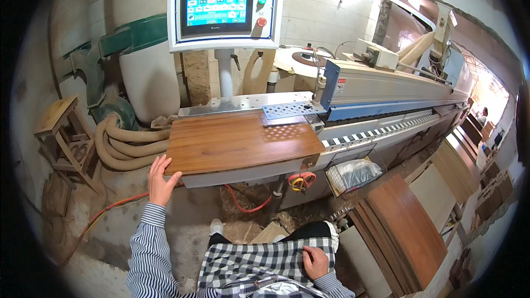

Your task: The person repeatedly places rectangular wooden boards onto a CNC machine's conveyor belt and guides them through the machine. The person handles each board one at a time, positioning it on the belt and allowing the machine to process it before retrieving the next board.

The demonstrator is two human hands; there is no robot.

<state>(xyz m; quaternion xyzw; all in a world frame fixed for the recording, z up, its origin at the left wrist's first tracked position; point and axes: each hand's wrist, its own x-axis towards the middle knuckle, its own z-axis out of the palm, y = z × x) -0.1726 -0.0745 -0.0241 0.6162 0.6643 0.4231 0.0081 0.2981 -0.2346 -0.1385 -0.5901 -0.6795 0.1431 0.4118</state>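
A wood-grain board (229,140) lies on the machine's infeed table, beside a perforated blue plate (284,109). My left hand (162,179) touches the board's near left corner with its fingers extended and apart. Down against my checkered apron (248,265), my right hand (314,262) rests with curled fingers; whether anything is inside them is hidden.
A long edge-banding machine (392,85) runs rightward, with a control screen (216,8) on a post. Stacked panels (406,232) stand at lower right. At left are a wooden stool (63,118), ribbed hoses (132,149) and a red hose (248,207). A person (482,117) appears far right.
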